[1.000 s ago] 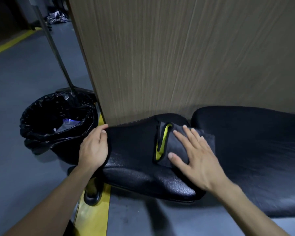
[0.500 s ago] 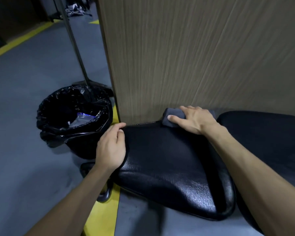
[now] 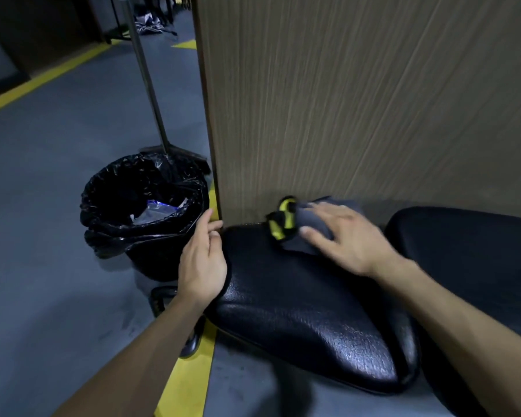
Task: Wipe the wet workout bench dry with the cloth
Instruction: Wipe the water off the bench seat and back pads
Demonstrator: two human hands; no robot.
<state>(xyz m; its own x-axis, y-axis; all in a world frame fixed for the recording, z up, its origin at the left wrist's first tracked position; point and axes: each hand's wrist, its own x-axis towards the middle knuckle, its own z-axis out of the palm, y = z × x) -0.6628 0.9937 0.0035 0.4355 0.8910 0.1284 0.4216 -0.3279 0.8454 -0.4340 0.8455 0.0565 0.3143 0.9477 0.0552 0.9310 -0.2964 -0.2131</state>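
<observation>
The black padded seat of the workout bench (image 3: pixel 307 314) lies low in front of me, its textured vinyl shiny. A second black pad (image 3: pixel 469 266) of the bench continues to the right. A grey cloth (image 3: pixel 310 224) with a yellow-and-black edge is bunched at the seat's far edge, against a wooden panel. My right hand (image 3: pixel 343 239) presses flat on the cloth, fingers spread and blurred. My left hand (image 3: pixel 202 263) rests on the seat's left end, fingers curled over its edge.
A tall wood-grain panel (image 3: pixel 358 100) stands right behind the bench. A bin with a black liner (image 3: pixel 142 212) and some rubbish sits to the left. A metal pole (image 3: pixel 148 82) rises behind it. Yellow lines (image 3: pixel 187 383) mark the grey floor.
My right hand has drawn the cloth back from the far edge a little toward me and to the right, and its yellow edge shows again. My left hand stays on the seat's end.
</observation>
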